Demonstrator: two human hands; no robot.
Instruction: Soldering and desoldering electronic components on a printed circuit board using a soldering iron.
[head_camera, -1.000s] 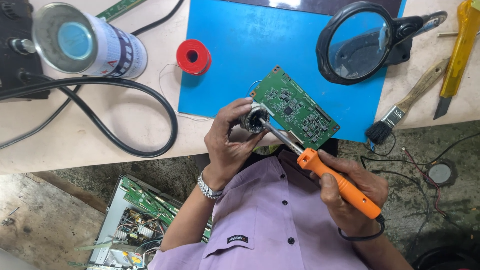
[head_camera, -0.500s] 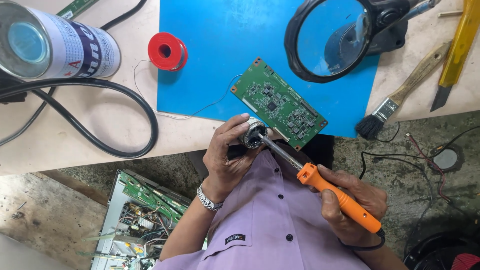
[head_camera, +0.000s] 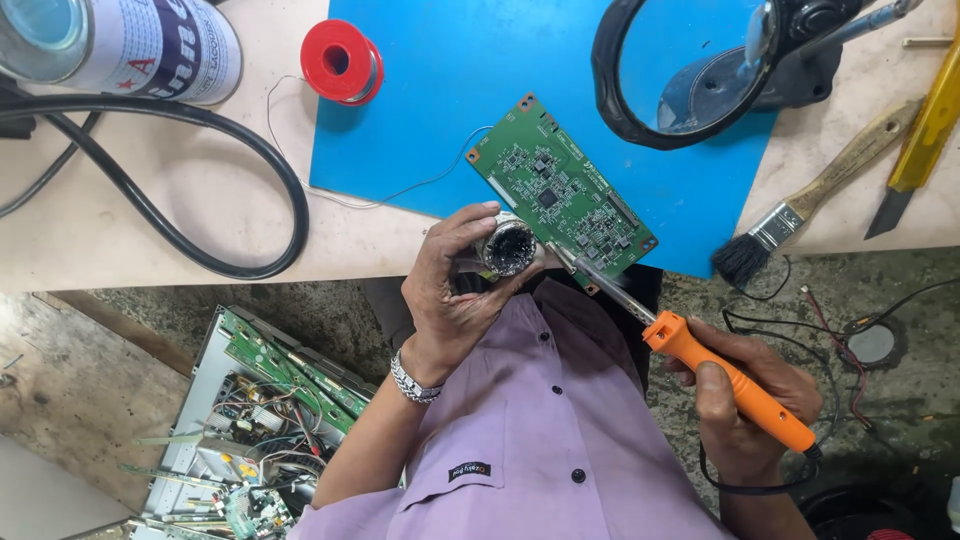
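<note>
Left hand (head_camera: 455, 290) fingers clamped round the small round tin (head_camera: 510, 248), right hand (head_camera: 745, 405) fisted on the orange soldering iron (head_camera: 730, 380) at centre frame: keep the tin steady, wipe the tip lightly.

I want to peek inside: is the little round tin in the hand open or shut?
Open. The left hand holds the tin with no lid on it, and its dark inside shows.

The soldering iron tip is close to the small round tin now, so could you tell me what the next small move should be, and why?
Probably dip the soldering iron tip into the small round tin: the left hand holds the tin beside the green circuit board, and the right hand angles the tip just short of it.
</note>
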